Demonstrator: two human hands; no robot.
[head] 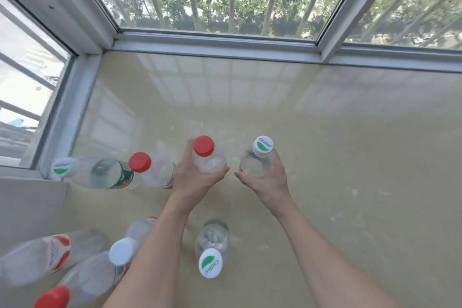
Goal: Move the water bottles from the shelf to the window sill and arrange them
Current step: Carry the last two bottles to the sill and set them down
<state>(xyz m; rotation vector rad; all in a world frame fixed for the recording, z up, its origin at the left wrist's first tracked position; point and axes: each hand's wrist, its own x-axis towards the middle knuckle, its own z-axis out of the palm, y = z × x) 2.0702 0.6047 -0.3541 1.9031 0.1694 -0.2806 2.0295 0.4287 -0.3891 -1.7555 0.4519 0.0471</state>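
My left hand (193, 179) grips a clear red-capped bottle (207, 155) upright over the beige window sill (325, 132). Beside it, my right hand (265, 180) grips a clear bottle with a white-and-green cap (257, 157). To the left stand a red-capped bottle (152, 170) and a white-and-green-capped bottle (95, 172) near the corner. Nearer me stands another white-and-green-capped bottle (212, 247). Several more bottles cluster at the lower left, among them a white-capped one (100, 270) and a red-capped one (52, 297).
The window frame (225, 45) with glass and outer bars bounds the sill at the back. A side window (32, 82) closes off the left. A white ledge (30, 197) juts in at the left. The sill's right half shows only bare surface.
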